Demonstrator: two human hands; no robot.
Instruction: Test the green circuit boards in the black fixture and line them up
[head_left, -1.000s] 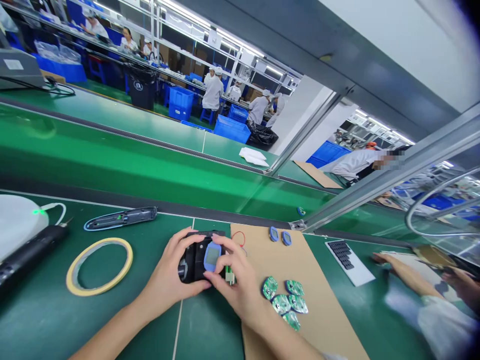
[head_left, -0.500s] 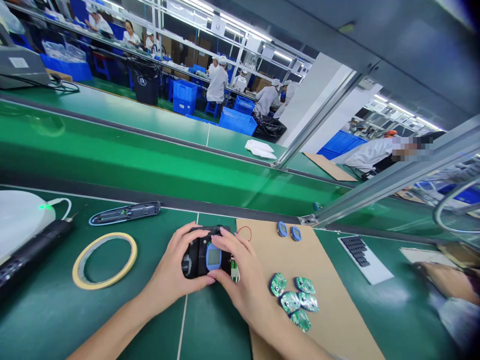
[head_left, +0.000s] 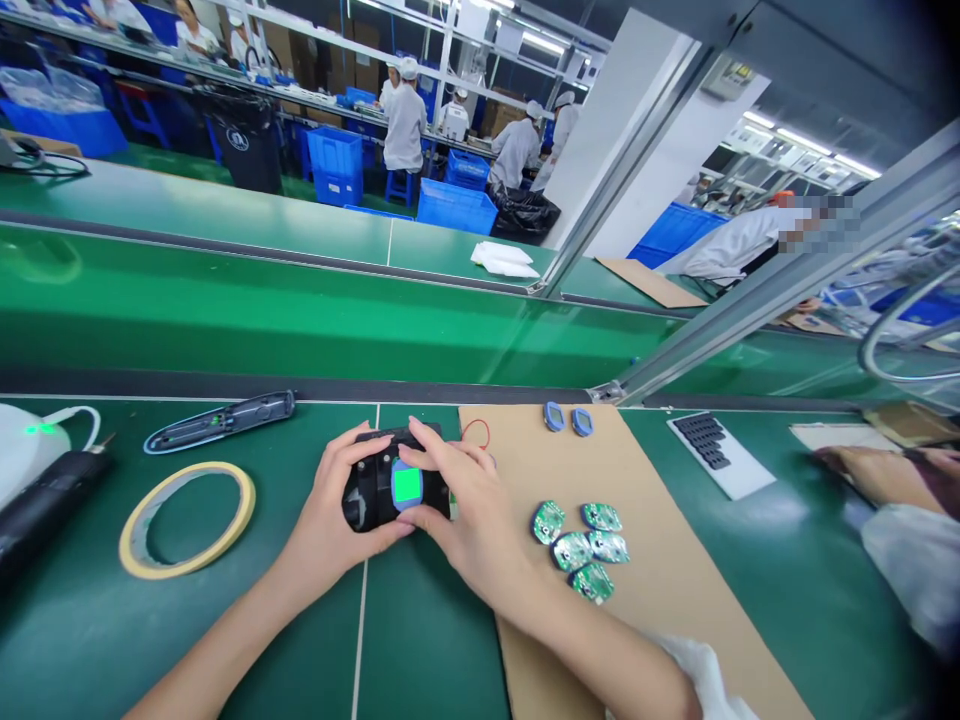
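My left hand (head_left: 322, 515) is closed around the left side of a black test fixture (head_left: 369, 488) on the green bench. Seated in the fixture is a small blue-framed display module (head_left: 407, 486), its screen lit bright green. My right hand (head_left: 480, 525) wraps the fixture's right side. Its thumb presses at the module's lower edge and its fingers at the upper edge, hiding part of both. A thin red wire (head_left: 478, 430) loops out behind the right fingers. On the cardboard (head_left: 645, 640) to the right lie several green circuit boards (head_left: 572, 552).
Two blue-framed modules (head_left: 554, 417) lie at the cardboard's far edge. Left of my hands are a tape roll (head_left: 246, 505), an opened dark casing (head_left: 225, 420) and a black electric screwdriver (head_left: 52, 500). A white tray (head_left: 739, 475) holds black parts. A co-worker's hand (head_left: 870, 475) rests at far right.
The module's screen has turned from grey to bright green. The camera view has shifted, so everything sits a little further left and higher. Both hands keep the same grip.
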